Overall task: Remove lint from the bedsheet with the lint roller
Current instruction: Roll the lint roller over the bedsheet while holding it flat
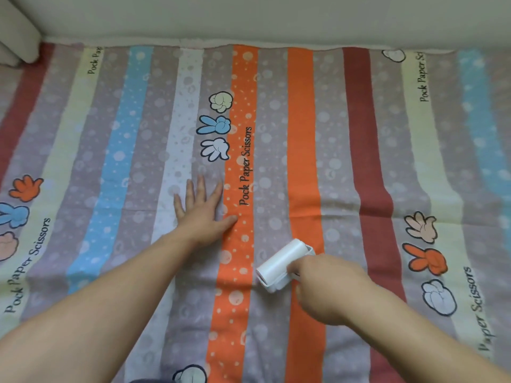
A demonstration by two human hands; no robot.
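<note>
A striped bedsheet [276, 150] with cartoon hand prints and "Pock Paper Scissors" lettering covers the whole bed. My left hand [201, 214] lies flat on it with fingers spread, pressing the cloth beside the dotted orange stripe. My right hand [329, 288] grips the handle of a white lint roller [282, 262]. The roller's white drum lies against the sheet between the two orange stripes, tilted diagonally. Its handle is hidden inside my fist.
A pale wall or headboard [249, 17] runs along the far edge of the bed. A light padded corner [19, 37] sits at the top left. A crease crosses the sheet from left to right at mid-height.
</note>
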